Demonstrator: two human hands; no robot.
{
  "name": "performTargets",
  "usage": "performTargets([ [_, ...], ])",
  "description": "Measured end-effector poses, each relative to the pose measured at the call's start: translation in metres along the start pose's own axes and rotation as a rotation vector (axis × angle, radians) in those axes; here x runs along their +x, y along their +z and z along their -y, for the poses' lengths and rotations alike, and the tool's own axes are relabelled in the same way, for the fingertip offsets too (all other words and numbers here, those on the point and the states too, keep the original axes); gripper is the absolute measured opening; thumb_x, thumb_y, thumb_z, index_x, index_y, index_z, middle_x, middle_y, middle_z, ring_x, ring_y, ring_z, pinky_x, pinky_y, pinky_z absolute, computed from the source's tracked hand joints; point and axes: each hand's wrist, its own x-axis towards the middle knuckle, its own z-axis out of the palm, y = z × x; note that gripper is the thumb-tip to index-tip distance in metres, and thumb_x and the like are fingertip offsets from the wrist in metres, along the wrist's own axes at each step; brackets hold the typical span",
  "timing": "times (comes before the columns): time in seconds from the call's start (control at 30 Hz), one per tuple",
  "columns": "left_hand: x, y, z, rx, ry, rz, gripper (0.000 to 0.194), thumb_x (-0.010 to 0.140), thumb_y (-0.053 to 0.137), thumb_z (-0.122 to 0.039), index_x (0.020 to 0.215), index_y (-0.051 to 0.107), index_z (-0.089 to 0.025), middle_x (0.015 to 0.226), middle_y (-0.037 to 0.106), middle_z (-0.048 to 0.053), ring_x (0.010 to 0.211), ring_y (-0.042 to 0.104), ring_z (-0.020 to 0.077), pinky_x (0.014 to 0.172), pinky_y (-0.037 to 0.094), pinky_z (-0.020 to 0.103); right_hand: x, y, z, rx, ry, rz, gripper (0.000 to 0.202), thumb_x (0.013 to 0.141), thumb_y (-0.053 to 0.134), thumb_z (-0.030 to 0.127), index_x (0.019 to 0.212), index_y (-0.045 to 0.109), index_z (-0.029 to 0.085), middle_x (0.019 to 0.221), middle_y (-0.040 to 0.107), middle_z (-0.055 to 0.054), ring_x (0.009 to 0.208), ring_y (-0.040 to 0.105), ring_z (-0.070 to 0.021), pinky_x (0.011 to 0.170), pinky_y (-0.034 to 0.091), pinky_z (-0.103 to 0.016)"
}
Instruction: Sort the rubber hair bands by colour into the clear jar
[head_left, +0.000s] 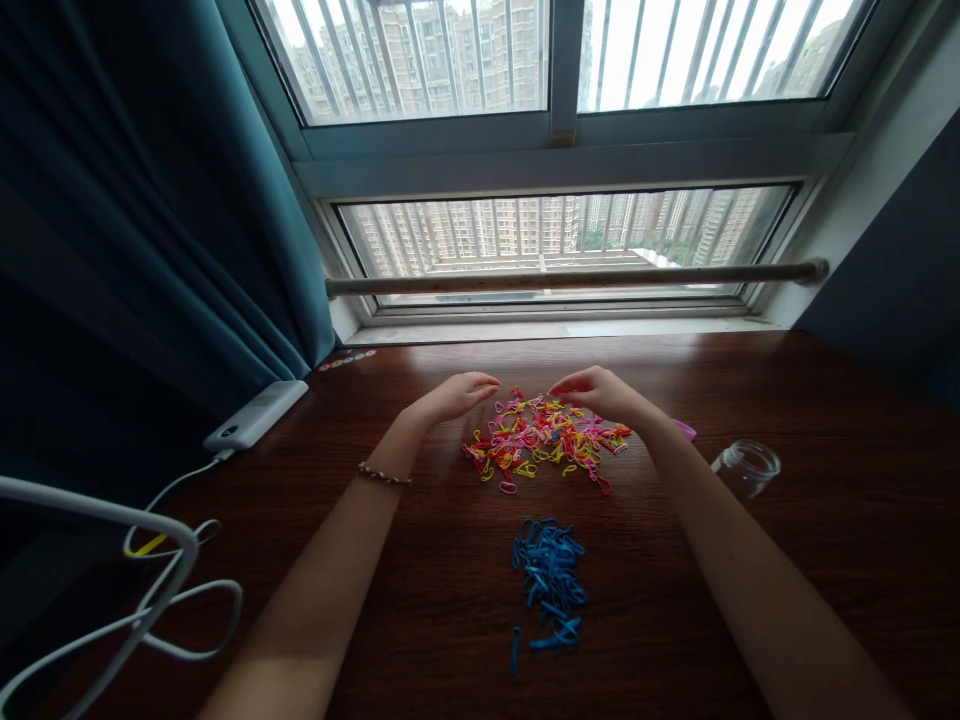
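Observation:
A loose pile of red, pink and yellow bands (pixel 544 435) lies on the dark wooden table (pixel 442 620). My left hand (pixel 459 393) is at the pile's upper left edge, its fingers extended and holding nothing visible. At the upper right edge is my right hand (pixel 600 393), fingers stretched toward the pile, also with nothing visible in them. Nearer to me, between my forearms, lies a pile of blue bands (pixel 551 570), with one blue band (pixel 515 648) apart at its lower left.
A clear glass jar (pixel 746 468) lies beside my right forearm, near a pink object (pixel 684 430) partly hidden by that arm. On the left are a white power strip (pixel 256 415), white cables (pixel 184 560) and a blue curtain (pixel 247 200). A window rail (pixel 577 278) spans the back.

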Motion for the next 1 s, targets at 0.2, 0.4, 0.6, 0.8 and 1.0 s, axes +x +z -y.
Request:
performTargets([
  [0.2,0.004,0.013,0.003,0.122,-0.007,-0.004,0.044,0.077,0.049,-0.042,0.109,0.056,-0.013,0.116,0.056,0.011,0.106,0.050,0.0225,0.091,0.037,0.029,0.001,0.002,-0.005,-0.135,0.102,0.042,0.018,0.067,0.062,0.025,0.078,0.071,0.015,0.076,0.069,-0.005,0.068,0.060,-0.0147,0.059,0.045,-0.021],
  [0.4,0.001,0.014,-0.011,0.034,-0.033,0.141,0.034,0.069,0.059,-0.034,0.098,0.062,-0.017,0.098,0.064,0.005,0.090,0.057,0.0199,0.078,0.042,0.025,0.003,0.029,-0.014,-0.382,-0.003,0.127,0.015,0.060,0.066,0.021,0.074,0.071,0.020,0.074,0.067,-0.002,0.071,0.059,-0.0154,0.062,0.041,-0.021],
  [0.6,-0.007,0.003,-0.011,0.063,-0.094,0.160,0.030,0.065,0.063,-0.026,0.093,0.064,-0.013,0.093,0.065,0.008,0.085,0.059,0.0201,0.072,0.044,0.025,0.005,0.039,-0.022,-0.420,0.023,0.140,0.010,0.060,0.066,0.019,0.068,0.069,0.016,0.070,0.066,-0.003,0.069,0.059,-0.0160,0.060,0.040,-0.022],
  [0.8,-0.007,0.009,-0.034,-0.158,0.073,0.061,0.019,0.070,0.061,-0.026,0.084,0.065,-0.013,0.078,0.067,0.005,0.072,0.060,0.0149,0.067,0.045,0.024,0.001,0.022,-0.022,-0.137,0.076,0.069,0.015,0.065,0.065,0.026,0.073,0.067,0.014,0.071,0.067,-0.003,0.066,0.059,-0.0135,0.058,0.042,-0.021],
  [1.0,-0.002,0.046,-0.064,-0.568,0.114,-0.021,0.029,0.069,0.063,-0.032,0.089,0.063,-0.011,0.082,0.067,0.008,0.075,0.061,0.0150,0.068,0.048,0.026,-0.006,0.018,-0.012,0.317,0.105,0.177,0.023,0.067,0.065,0.030,0.079,0.062,0.011,0.070,0.066,-0.005,0.061,0.059,-0.0111,0.055,0.046,-0.021],
])
